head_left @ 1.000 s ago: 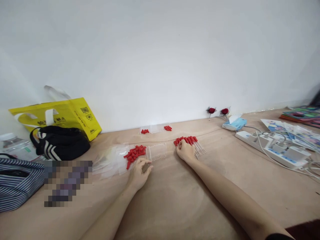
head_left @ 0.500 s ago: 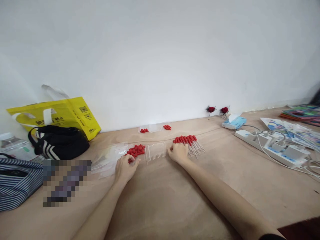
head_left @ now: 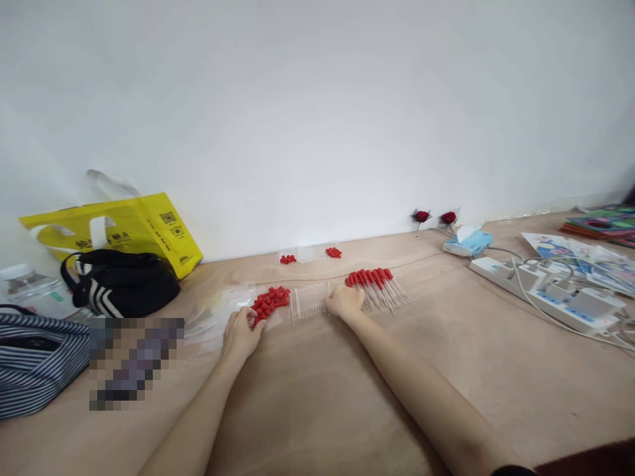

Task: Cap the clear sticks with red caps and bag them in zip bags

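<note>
My left hand (head_left: pixel 242 335) is at the near left edge of a heap of small red oblong pieces (head_left: pixel 272 299), lying on a clear plastic bag. Red shows between its thumb and curled forefinger. Farther right, a row of thin white sticks like cotton swabs (head_left: pixel 310 301) lies side by side. My right hand (head_left: pixel 346 301) is closed at the right end of that row, its fingertips touching it or just over it; what they pinch is hidden. Beyond that hand is a fan of white sticks with red pieces on their far ends (head_left: pixel 378 283).
Two small red groups (head_left: pixel 333 252) lie by the wall on clear plastic. At left are a yellow bag (head_left: pixel 173 231), a black pouch (head_left: pixel 133 284) and a striped bag (head_left: pixel 40 357). At right are fabric roses (head_left: pixel 421 217), a tissue pack (head_left: pixel 469 244) and a power strip (head_left: pixel 536 297) with cables.
My right hand has shifted left, from beside the red-tipped sticks onto the end of the white row. My left hand has drawn back slightly, toward me and left, uncovering more red pieces.
</note>
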Available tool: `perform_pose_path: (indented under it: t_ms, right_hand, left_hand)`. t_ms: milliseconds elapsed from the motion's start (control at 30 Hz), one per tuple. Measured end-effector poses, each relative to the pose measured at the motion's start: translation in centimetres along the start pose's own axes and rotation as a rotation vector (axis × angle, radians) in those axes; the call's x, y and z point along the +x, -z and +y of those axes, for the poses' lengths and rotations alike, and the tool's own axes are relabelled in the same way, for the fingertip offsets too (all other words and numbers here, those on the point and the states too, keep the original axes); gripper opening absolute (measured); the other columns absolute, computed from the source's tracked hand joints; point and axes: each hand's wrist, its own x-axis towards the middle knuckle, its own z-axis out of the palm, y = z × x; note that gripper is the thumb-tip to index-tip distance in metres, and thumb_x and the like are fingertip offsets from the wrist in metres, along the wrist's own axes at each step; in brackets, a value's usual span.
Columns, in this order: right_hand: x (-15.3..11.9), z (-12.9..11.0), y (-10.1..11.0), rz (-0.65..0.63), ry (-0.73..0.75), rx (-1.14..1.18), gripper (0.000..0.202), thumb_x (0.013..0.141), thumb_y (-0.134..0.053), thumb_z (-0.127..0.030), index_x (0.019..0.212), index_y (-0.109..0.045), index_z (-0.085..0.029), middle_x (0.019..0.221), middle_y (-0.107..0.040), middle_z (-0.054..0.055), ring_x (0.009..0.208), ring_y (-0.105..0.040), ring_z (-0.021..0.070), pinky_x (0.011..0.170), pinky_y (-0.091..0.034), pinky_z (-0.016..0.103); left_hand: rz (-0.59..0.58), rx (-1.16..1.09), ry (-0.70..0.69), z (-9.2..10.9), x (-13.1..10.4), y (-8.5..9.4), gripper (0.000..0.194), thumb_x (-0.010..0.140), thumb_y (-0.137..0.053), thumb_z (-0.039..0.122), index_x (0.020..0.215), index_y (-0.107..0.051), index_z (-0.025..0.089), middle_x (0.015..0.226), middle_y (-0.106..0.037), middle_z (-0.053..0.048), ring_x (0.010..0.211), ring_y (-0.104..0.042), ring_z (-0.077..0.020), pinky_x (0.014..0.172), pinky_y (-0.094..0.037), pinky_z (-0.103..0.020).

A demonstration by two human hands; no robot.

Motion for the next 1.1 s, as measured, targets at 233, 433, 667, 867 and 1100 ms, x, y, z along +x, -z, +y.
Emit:
perform_pose_path:
  t_ms: [233, 433, 667, 867, 1100]
  right_hand:
    - [-1.0, 0.5, 1.0, 0.034, 0.106, 0.021, 0.028, 0.078, -0.042, -0.028, 0.077, -0.064, -0.012, 0.083, -0.065, 0.016, 0.085, -0.057, 0.0280, 0.074, -0.032, 0.038]
    - [-3.2, 4.3, 1.7, 0.070, 0.374, 0.099, 0.017, 0.082, -0.040, -0.020, 0.087, -0.055, -0.013, 0.088, -0.060, 0.010, 0.084, -0.052, 0.0173, 0.072, -0.035, 0.025]
    - [-5.5, 10.0, 1.2, 0.169, 0.825, 0.179, 0.028, 0.083, -0.036, -0.012, 0.105, -0.052, -0.014, 0.084, -0.056, 0.009, 0.080, -0.046, 0.0189, 0.072, -0.036, 0.030]
    - [-6.3, 10.3, 1.7, 0.142, 0.839, 0.059, 0.026, 0.085, -0.037, -0.019, 0.097, -0.060, -0.019, 0.082, -0.057, 0.008, 0.080, -0.045, 0.0196, 0.071, -0.033, 0.033]
    - [-6.1, 10.1, 1.5, 0.139, 0.852, 0.133, 0.024, 0.083, -0.042, -0.018, 0.091, -0.064, -0.020, 0.079, -0.057, 0.006, 0.079, -0.047, 0.0178, 0.072, -0.033, 0.032]
  left_hand:
    - [-0.022, -0.092, -0.005, -0.2, 0.2, 1.4, 0.014, 0.069, -0.048, 0.021, 0.083, -0.049, 0.018, 0.078, -0.061, -0.004, 0.068, -0.060, -0.0187, 0.066, -0.046, -0.029]
    - [-0.131, -0.547, -0.213, 3.3, -2.2, 0.7, 0.029, 0.077, -0.041, 0.026, 0.103, -0.050, 0.018, 0.087, -0.061, -0.005, 0.076, -0.059, -0.0166, 0.069, -0.047, -0.028]
    - [-0.389, -0.779, -0.328, 6.5, -5.4, -2.0, 0.010, 0.071, -0.055, 0.026, 0.070, -0.055, 0.016, 0.070, -0.058, -0.001, 0.070, -0.057, -0.0154, 0.066, -0.047, -0.027]
    - [-0.362, -0.536, -0.435, 6.6, -5.9, -1.4, 0.005, 0.070, -0.056, 0.021, 0.073, -0.057, 0.017, 0.071, -0.058, -0.001, 0.067, -0.055, -0.0151, 0.063, -0.044, -0.027]
    - [-0.334, -0.374, -0.537, 6.2, -5.8, -1.4, 0.020, 0.073, -0.055, 0.024, 0.089, -0.066, 0.020, 0.087, -0.057, -0.004, 0.080, -0.056, -0.0178, 0.073, -0.045, -0.030]
